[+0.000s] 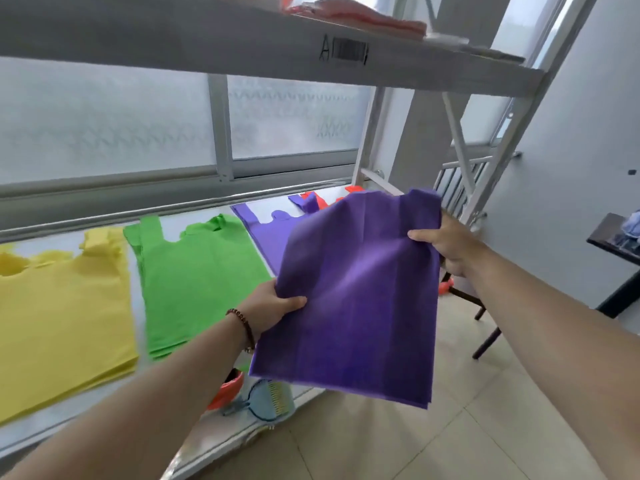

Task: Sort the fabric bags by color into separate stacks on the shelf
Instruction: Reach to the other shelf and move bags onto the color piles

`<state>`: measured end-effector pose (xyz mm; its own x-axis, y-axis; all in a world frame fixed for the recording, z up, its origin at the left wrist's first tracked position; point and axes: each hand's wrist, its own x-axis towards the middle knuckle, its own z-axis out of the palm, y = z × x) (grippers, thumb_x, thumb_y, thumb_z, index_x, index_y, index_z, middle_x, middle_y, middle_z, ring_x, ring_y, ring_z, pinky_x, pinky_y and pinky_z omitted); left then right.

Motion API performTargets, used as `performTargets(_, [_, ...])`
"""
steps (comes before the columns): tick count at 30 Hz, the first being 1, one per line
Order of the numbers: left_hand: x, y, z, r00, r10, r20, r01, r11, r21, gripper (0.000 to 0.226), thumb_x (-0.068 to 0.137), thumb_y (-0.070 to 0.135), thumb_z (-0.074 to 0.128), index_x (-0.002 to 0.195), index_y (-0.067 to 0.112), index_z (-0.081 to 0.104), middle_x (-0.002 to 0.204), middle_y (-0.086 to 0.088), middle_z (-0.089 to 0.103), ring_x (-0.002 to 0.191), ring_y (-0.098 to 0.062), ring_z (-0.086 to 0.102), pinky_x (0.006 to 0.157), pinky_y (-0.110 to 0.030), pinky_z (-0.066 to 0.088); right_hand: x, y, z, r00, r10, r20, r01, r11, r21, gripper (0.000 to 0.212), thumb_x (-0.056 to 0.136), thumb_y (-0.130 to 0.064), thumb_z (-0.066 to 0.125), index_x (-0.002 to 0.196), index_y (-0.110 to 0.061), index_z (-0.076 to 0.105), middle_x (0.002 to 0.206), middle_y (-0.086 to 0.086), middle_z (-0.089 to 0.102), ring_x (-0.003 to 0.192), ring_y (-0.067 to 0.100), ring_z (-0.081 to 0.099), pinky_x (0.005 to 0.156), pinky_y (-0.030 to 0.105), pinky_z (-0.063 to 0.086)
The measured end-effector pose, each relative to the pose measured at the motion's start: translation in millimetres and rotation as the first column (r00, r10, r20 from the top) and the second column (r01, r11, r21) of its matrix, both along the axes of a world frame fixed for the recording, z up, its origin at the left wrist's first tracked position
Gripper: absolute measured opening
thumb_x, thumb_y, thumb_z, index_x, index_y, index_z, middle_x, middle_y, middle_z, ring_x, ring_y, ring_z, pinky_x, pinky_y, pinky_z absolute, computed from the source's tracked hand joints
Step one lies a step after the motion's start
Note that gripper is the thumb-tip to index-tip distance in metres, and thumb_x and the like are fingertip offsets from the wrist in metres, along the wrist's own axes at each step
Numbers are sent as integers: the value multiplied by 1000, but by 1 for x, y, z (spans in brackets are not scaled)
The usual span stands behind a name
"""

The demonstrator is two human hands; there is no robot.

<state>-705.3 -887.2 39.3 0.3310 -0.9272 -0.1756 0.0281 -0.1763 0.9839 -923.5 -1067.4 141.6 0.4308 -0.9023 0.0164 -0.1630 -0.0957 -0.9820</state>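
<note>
Head view: flat purple fabric bag point(356, 292) tilted above shelf point(194, 441); left hand point(273, 306) grasping its 9 o'clock edge, right hand point(446, 244) grasping 2 o'clock edge, both arms outstretched.

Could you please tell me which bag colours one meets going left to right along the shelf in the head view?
Flat yellow fabric bag stack → flat green fabric bag stack → flat purple fabric bag stack → purple fabric bag held in both hands.
</note>
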Motion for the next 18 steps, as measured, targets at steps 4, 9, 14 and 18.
performTargets(4, [-3, -33, -4, 997, 65, -43, -65, 998, -8, 25, 57, 16, 66, 82, 18, 65, 63, 11, 71, 58, -4, 65, 66, -24, 56, 19, -60, -9, 993, 116, -12, -116, 993, 16, 49, 83, 14, 54, 120, -18, 52, 103, 6, 63, 94, 21, 60, 90, 40, 49])
performTargets(9, [14, -79, -10, 982, 177, -59, -179, 984, -22, 30, 57, 15, 67, 86, 17, 65, 66, 11, 72, 61, -7, 65, 67, -24, 56, 59, -123, -10, 969, 244, -25, -244, 970, 19, 49, 84, 11, 54, 118, -24, 51, 108, 4, 62, 96, 18, 59, 88, 34, 50])
performTargets(14, [31, -118, -5, 974, 226, 12, -226, 974, -14, 32, 59, 20, 68, 91, 20, 64, 69, 16, 72, 69, -6, 64, 72, -22, 54, 106, -178, 8, 932, 363, -26, -362, 932, 24, 46, 84, 10, 55, 114, -25, 54, 103, 2, 61, 89, 17, 59, 81, 28, 51])
performTargets(18, [44, -143, 15, 928, 349, 129, -335, 935, -117, 32, 74, 1, 72, 97, 21, 60, 80, 13, 69, 65, 6, 63, 71, -13, 53, 144, -219, 28, 875, 479, 65, -480, 878, -6, 53, 83, 12, 55, 126, -20, 50, 105, 2, 62, 87, 14, 63, 77, 26, 55])
